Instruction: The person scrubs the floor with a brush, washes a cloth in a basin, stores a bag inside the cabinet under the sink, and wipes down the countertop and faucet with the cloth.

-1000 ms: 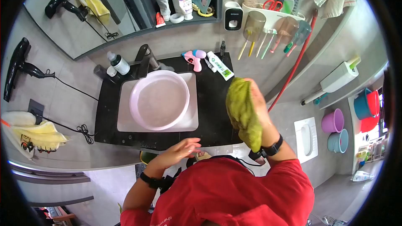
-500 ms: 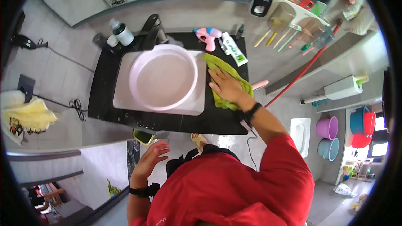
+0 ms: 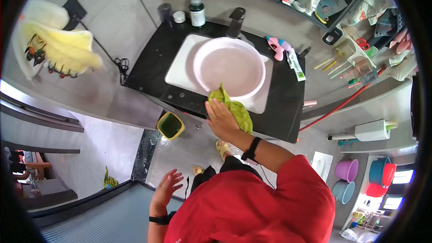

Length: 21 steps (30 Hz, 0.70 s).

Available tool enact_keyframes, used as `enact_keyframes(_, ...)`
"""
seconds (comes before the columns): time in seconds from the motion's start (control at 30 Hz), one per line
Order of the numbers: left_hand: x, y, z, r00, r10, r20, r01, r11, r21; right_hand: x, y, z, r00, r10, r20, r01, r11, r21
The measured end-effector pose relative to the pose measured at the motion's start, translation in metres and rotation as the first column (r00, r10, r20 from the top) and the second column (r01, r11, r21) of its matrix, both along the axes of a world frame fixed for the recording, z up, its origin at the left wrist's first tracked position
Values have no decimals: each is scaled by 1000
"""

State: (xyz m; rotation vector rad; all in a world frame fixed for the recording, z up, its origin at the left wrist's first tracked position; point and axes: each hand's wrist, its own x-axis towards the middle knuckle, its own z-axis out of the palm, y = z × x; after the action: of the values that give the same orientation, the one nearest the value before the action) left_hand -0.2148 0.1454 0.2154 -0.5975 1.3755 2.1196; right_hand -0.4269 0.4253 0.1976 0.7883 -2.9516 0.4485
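My right hand (image 3: 220, 119) lies with its fingers stretched flat on a green cloth (image 3: 240, 114), pressing it against the front part of the black counter (image 3: 281, 119). One corner of the cloth reaches up to the rim of a pale pink basin (image 3: 196, 69), which holds water and stands in the white sink (image 3: 180, 69). My left hand (image 3: 167, 186) hangs in the air at the lower left, fingers apart and nothing in it.
A dark faucet (image 3: 235, 23) rises behind the basin. Bottle (image 3: 197, 13), white jar (image 3: 179, 16), toothpaste tube (image 3: 295, 65) and pink toy-like dryer (image 3: 276, 47) stand or lie along the back. Below the counter is a yellow-rimmed bin (image 3: 171, 126).
My right hand and the green cloth have moved from the counter's right side to its front edge, before the basin. The view has turned; my left hand stays low and open.
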Motion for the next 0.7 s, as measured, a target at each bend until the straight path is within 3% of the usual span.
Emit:
enact_keyframes(0.23, 55, -55, -24, 988, 108, 109, -111, 993, 26, -75, -155, -12, 991, 76, -115, -85, 994, -76)
enact_keyframes(0.33, 63, -72, -30, 973, 178, 147, -173, 984, -44, -113, -218, -21, 987, 118, -112, -129, 988, -90)
enact_keyframes(0.5, 69, -86, -42, 939, 277, 203, -252, 957, -140, -161, -273, -8, 904, 427, -6, -426, 902, 71)
enact_keyframes(0.53, 63, -82, -22, 928, 311, 207, -289, 948, -132, -171, -278, -11, 909, 410, -67, -410, 912, 25)
enact_keyframes(0.63, 72, -84, -38, 889, 411, 203, -408, 911, -57, -198, -272, -10, 898, 437, -44, -438, 883, -170)
enact_keyframes(0.7, 65, -77, -37, 878, 411, 243, -397, 912, -107, -208, -264, -4, 899, 436, -47, -432, 861, -269)
